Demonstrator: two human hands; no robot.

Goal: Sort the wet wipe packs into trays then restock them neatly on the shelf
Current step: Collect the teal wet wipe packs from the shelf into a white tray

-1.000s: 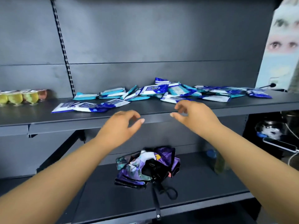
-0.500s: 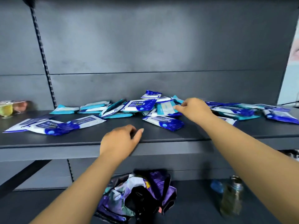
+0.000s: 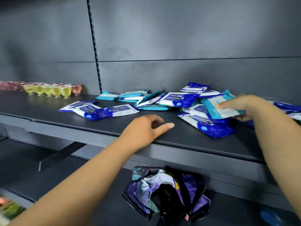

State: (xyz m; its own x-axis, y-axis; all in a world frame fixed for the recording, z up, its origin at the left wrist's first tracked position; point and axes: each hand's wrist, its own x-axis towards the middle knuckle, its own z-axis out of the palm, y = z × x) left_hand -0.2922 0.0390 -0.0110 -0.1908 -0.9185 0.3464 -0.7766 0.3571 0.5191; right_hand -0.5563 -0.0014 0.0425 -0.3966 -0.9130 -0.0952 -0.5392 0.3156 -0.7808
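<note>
Head view: right hand [image 3: 249, 106] grips teal pack [image 3: 218, 110].

jelly cups [image 3: 47, 90]: a row of yellow and red ones at the far left, against the dark back panel [image 3: 179, 33] | slotted upright [image 3: 94, 44]: runs down that panel | folded umbrella [image 3: 166, 191]: purple patterned, crumpled on the lower level | blue cap [image 3: 270, 216]: blurred, bottom right
</note>
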